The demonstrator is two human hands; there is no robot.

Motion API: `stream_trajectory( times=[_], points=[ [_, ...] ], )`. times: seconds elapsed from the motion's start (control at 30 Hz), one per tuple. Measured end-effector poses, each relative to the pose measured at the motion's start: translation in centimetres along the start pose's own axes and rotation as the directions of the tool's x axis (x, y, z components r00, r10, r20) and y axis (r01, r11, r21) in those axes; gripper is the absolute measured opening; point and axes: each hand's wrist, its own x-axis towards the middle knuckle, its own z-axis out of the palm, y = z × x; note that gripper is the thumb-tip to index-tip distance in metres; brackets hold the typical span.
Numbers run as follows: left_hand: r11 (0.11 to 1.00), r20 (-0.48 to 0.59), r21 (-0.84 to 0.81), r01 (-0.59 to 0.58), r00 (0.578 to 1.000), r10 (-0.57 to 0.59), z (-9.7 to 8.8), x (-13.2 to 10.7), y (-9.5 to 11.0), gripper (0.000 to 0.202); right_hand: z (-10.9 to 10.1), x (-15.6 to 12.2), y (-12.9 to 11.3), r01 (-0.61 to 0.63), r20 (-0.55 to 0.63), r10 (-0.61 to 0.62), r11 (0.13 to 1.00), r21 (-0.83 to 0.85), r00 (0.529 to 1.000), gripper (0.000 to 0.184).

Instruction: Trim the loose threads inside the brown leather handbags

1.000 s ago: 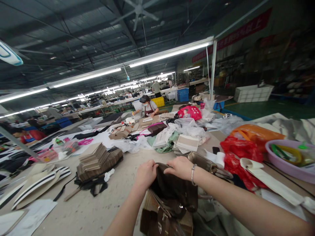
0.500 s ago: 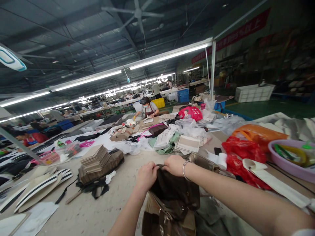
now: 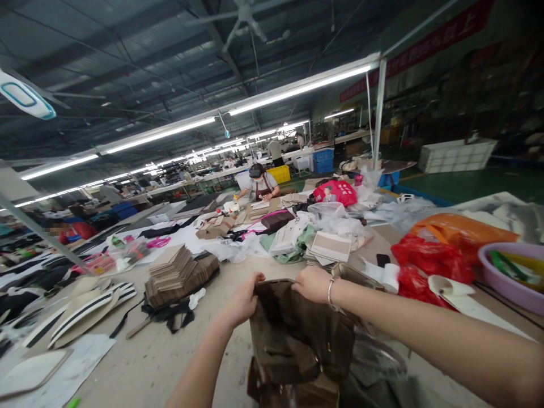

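A dark brown bag [image 3: 301, 334] stands at the front of the table, its mouth held up and its lining partly in view. My left hand [image 3: 245, 300] grips the upper left corner of its rim, fingers closed. Further right on the same rim, my right hand [image 3: 313, 285] pinches the edge, with a bangle on the wrist. The lower part of the bag runs out of the picture. Grey-green cloth [image 3: 378, 379] lies beside it under my right forearm.
Stacked brown panels [image 3: 181, 275] lie left of the bag, striped cream pieces [image 3: 91, 314] farther left. On the right are a red plastic bag [image 3: 429, 260] and a purple basin [image 3: 510, 283]. A co-worker [image 3: 260, 184] sits across the table.
My hands have moved apart along the rim, the left one going left, and the bag's mouth is spread wider and flatter. The whole view has shifted slightly.
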Motion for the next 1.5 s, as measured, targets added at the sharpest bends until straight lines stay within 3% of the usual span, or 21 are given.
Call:
stream_trajectory(
  times=[0.13,0.23,0.47,0.57,0.77,0.9,1.03,1.27,1.5],
  points=[
    [0.994,-0.031,0.073,-0.085,0.996,0.087,-0.6,0.3,0.5,0.046,0.6,-0.8,-0.2,0.009,-0.009,-0.009,1.0,0.007,1.0,0.043],
    [0.986,-0.087,0.098,-0.132,0.986,0.14,0.5,0.5,1.3,0.038,1.1,-1.3,-0.5,-0.015,-0.037,0.016,1.0,0.006,0.999,0.044],
    [0.987,-0.18,0.092,-0.133,0.972,0.148,2.5,0.9,1.8,0.009,1.3,-2.1,-0.6,-0.072,-0.055,0.073,0.997,0.013,0.996,0.044],
    [0.985,-0.186,0.081,-0.15,0.969,0.162,2.5,1.0,2.0,0.01,1.5,-2.3,-0.2,-0.092,-0.061,0.093,0.996,0.02,0.994,0.044],
    [0.992,-0.191,0.107,-0.064,0.978,0.084,2.3,1.2,2.7,0.011,1.5,-2.6,0.1,-0.047,-0.106,0.053,0.997,0.058,0.993,0.045],
    [0.98,-0.155,0.023,-0.2,0.967,0.201,2.2,0.9,2.2,0.012,1.0,-2.6,0.2,-0.01,-0.068,0.017,0.994,0.105,0.998,0.053],
    [0.966,-0.147,-0.036,-0.256,0.958,0.248,2.1,0.5,1.5,0.012,1.1,-2.2,0.2,0.023,-0.08,-0.014,0.993,0.119,0.997,0.043],
    [0.966,-0.21,-0.074,-0.248,0.951,0.228,2.3,0.5,1.2,0.01,1.1,-0.9,-0.5,0.043,-0.119,-0.034,0.996,0.074,0.992,0.034],
    [0.985,-0.292,-0.043,-0.168,0.945,0.148,2.8,1.0,1.2,0.007,1.1,-0.3,-0.9,0.044,-0.125,-0.042,0.999,0.017,0.991,0.04]
  ],
)
